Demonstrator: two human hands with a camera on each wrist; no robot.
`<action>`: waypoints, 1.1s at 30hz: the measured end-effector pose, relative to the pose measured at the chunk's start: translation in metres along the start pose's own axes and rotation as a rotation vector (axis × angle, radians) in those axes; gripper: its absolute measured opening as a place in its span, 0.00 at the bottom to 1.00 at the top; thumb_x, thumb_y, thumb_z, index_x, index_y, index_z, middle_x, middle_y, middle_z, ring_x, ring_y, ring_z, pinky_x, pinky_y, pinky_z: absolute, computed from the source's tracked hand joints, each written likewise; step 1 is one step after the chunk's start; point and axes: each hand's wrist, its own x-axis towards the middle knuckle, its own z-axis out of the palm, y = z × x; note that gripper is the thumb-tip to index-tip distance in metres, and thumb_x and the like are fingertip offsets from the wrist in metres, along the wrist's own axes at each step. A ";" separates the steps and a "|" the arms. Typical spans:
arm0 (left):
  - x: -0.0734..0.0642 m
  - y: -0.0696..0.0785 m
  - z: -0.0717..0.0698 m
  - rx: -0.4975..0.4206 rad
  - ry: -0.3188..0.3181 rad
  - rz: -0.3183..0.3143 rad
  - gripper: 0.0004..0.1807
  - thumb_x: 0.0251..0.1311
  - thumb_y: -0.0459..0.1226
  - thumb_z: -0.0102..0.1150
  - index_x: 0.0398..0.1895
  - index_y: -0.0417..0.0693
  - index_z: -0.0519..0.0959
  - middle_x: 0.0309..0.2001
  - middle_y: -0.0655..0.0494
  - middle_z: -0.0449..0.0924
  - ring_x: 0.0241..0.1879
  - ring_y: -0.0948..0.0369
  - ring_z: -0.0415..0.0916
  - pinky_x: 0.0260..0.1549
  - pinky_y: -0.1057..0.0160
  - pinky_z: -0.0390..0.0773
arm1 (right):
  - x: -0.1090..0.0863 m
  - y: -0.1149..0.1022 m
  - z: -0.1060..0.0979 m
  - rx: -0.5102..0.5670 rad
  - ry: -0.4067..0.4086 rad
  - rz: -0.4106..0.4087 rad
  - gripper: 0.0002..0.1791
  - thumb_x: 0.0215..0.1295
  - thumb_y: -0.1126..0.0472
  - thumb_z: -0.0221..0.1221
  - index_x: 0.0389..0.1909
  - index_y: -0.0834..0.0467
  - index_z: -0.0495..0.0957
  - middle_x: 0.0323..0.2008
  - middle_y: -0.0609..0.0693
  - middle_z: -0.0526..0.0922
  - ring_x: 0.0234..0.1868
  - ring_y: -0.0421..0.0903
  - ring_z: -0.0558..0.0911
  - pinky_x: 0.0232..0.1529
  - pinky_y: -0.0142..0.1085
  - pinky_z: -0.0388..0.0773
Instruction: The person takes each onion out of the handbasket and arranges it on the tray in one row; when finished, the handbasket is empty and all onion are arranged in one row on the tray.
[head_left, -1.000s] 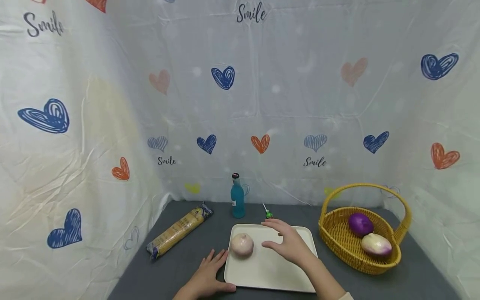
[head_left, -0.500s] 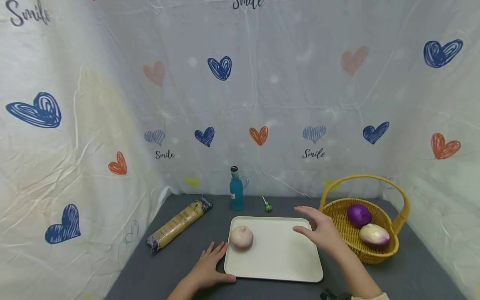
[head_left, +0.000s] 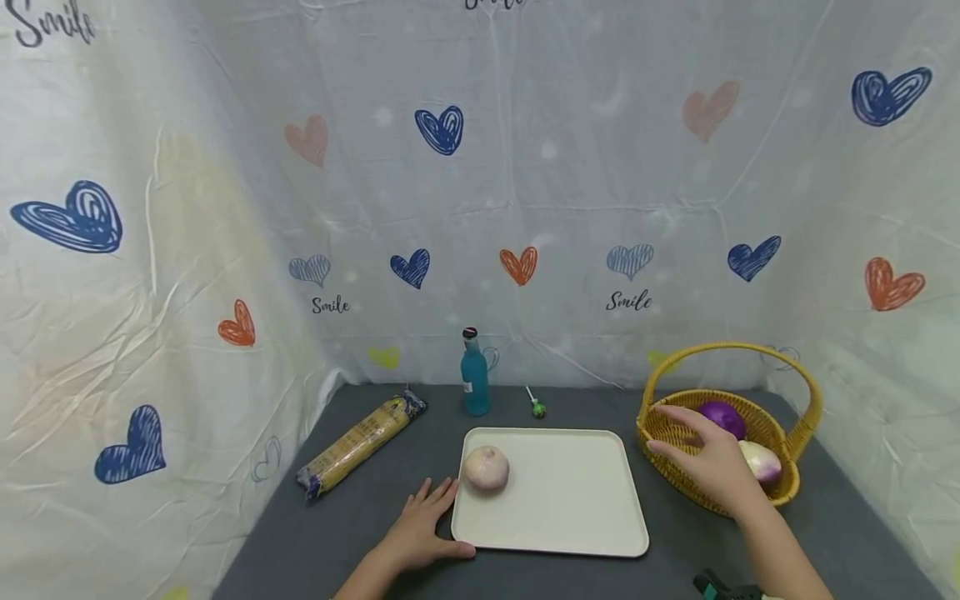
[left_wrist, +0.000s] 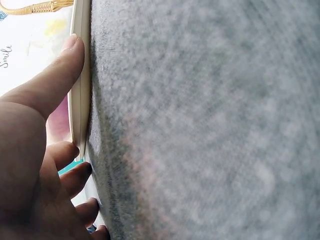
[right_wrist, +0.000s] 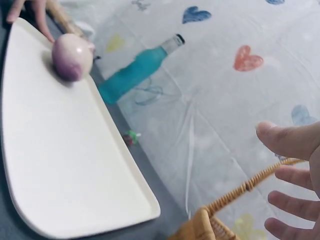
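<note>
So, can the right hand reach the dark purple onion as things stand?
Likely yes: the right hand looks empty, near the dark purple onion, and the basket is open-topped; its arched handle might hinder.

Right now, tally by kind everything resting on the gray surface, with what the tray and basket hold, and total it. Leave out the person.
Onion-like vegetables: 3
Tray: 1
Basket: 1
Bottle: 1
Lollipop: 1
Long packet: 1
Total: 8
</note>
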 end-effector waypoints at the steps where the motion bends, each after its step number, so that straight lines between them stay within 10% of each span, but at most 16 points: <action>1: 0.000 0.000 0.000 0.001 0.000 0.001 0.63 0.44 0.68 0.71 0.79 0.49 0.58 0.78 0.46 0.58 0.78 0.34 0.42 0.69 0.26 0.46 | -0.001 0.003 -0.003 -0.007 -0.001 0.014 0.32 0.64 0.48 0.68 0.66 0.56 0.75 0.62 0.59 0.79 0.61 0.60 0.77 0.53 0.55 0.80; 15: 0.002 -0.001 0.003 -0.016 0.001 -0.004 0.64 0.42 0.71 0.70 0.79 0.50 0.58 0.78 0.46 0.57 0.78 0.35 0.41 0.70 0.26 0.45 | -0.022 0.045 -0.053 -0.040 -0.081 0.259 0.38 0.70 0.41 0.61 0.73 0.59 0.67 0.68 0.72 0.69 0.61 0.75 0.72 0.50 0.61 0.80; 23: 0.000 0.001 0.001 0.003 0.006 0.008 0.63 0.44 0.68 0.71 0.79 0.48 0.59 0.78 0.45 0.58 0.78 0.34 0.43 0.69 0.26 0.46 | -0.028 0.069 -0.068 -0.144 -0.058 0.250 0.38 0.68 0.43 0.63 0.69 0.63 0.70 0.63 0.75 0.72 0.52 0.74 0.78 0.37 0.58 0.80; 33: -0.001 0.001 -0.001 -0.003 0.000 0.003 0.63 0.44 0.68 0.71 0.79 0.47 0.58 0.78 0.45 0.58 0.78 0.34 0.43 0.69 0.25 0.46 | -0.023 0.084 -0.072 -0.209 -0.140 0.273 0.41 0.66 0.42 0.65 0.68 0.67 0.69 0.63 0.78 0.70 0.58 0.79 0.71 0.45 0.68 0.72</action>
